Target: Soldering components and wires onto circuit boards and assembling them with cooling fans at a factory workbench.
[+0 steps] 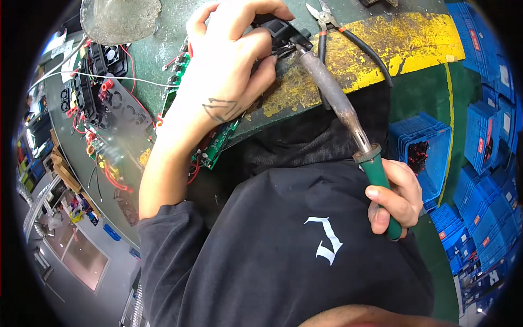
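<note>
- Here's the workbench [150,60], biggest thing before me: green top, worn yellow strip [422,41] along its near edge on the right, my black shirt [261,229] close up to it.
- Left arm in from the near left, elbow bent, and there's my left hand [229,68], back upward, fingers curled over and clamped on a small black part [279,32] above the yellow strip's left end!
- Between that wrist and the black fans [103,59] to the left, a stretch of green top shows, crossed by a white cable [128,79].
- Off to the right, past the near edge, a blue bin [436,180] on the floor, well apart from my elbow.
- The soldering iron [329,87] slants far and left, tip right at the black part; contact, I can't tell.
- My right hand [400,199] is wrapped round its green handle, thumb on top, out in the air nearer than the bench edge.
- Under my left forearm, a green circuit board [220,144] pokes past that edge.
- And the cutters [325,19], jaws spread, lie just right of the iron, handles toward me.
</note>
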`<action>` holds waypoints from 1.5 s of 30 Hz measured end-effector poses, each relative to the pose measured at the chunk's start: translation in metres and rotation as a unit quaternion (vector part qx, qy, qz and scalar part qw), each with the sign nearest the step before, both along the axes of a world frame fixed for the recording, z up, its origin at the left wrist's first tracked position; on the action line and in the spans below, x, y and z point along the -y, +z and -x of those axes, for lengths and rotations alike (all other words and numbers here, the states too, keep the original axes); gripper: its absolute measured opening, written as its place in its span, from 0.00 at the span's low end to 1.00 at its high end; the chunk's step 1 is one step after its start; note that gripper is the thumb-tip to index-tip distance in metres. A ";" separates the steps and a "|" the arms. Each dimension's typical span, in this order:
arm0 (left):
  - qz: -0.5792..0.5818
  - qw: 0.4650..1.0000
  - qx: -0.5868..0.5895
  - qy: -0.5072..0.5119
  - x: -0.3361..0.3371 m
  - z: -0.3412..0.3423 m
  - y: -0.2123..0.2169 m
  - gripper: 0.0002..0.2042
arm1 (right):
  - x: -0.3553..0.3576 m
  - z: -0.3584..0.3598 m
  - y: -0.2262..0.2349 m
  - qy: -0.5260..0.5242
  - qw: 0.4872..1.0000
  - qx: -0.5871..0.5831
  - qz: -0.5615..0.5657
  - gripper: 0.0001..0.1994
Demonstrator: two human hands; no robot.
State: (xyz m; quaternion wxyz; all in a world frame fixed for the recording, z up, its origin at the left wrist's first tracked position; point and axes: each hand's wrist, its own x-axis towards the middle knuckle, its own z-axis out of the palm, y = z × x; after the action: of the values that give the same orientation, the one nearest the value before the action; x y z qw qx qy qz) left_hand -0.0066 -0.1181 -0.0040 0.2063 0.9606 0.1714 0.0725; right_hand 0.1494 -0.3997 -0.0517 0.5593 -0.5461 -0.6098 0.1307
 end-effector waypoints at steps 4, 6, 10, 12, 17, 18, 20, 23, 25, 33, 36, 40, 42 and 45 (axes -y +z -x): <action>0.023 1.000 0.001 0.003 -0.001 0.000 -0.001 0.07 | -0.002 -0.002 -0.002 0.004 1.000 0.001 -0.002 0.22; 0.012 1.000 -0.001 0.001 0.000 -0.001 0.000 0.07 | -0.003 -0.005 -0.005 0.012 1.000 -0.010 -0.005 0.22; 0.001 1.000 0.003 -0.009 0.001 -0.003 -0.001 0.07 | -0.002 -0.010 -0.012 0.022 0.999 -0.039 -0.015 0.23; 0.012 1.000 0.001 0.003 0.001 -0.002 0.001 0.07 | -0.002 -0.009 -0.013 0.019 0.998 -0.064 -0.009 0.23; 0.006 1.000 -0.005 0.001 0.000 -0.004 -0.001 0.07 | 0.003 -0.007 -0.015 0.019 0.993 -0.108 0.042 0.17; 0.006 1.000 -0.006 0.000 0.000 -0.004 -0.002 0.07 | 0.004 -0.006 -0.017 0.015 0.992 -0.121 0.040 0.17; 0.008 1.000 -0.007 -0.005 0.000 -0.006 -0.001 0.07 | 0.006 -0.001 -0.021 0.009 0.990 -0.139 0.034 0.18; 0.006 0.953 0.289 -0.094 -0.025 -0.019 -0.074 0.07 | 0.004 0.005 -0.023 0.020 0.984 -0.175 0.024 0.19; 0.014 0.807 0.559 -0.190 -0.024 -0.025 -0.081 0.07 | 0.008 0.005 -0.027 0.011 0.981 -0.191 0.025 0.19; 0.018 1.000 -0.002 0.008 0.002 -0.005 -0.003 0.08 | 0.011 0.008 -0.030 0.004 0.972 -0.233 0.024 0.20; 0.049 0.800 0.569 -0.181 -0.031 -0.022 -0.102 0.08 | 0.007 0.011 -0.029 0.026 0.971 -0.239 0.015 0.20; -0.011 1.000 -0.008 0.001 0.000 -0.003 -0.003 0.08 | 0.011 0.011 -0.029 0.007 0.968 -0.249 0.020 0.21; -0.005 1.000 -0.004 0.003 0.001 -0.001 -0.002 0.08 | 0.012 0.011 -0.029 0.012 0.968 -0.248 0.022 0.21; -0.001 1.000 -0.005 0.010 0.002 -0.002 -0.001 0.07 | 0.012 0.012 -0.030 0.011 0.967 -0.256 0.015 0.21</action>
State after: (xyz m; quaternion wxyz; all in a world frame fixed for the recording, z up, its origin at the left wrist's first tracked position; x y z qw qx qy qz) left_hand -0.0044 -0.1206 -0.0046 0.2038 0.9594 0.1818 0.0700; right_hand 0.1377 -0.4113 -0.0815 0.6869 -0.4960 -0.4506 0.2811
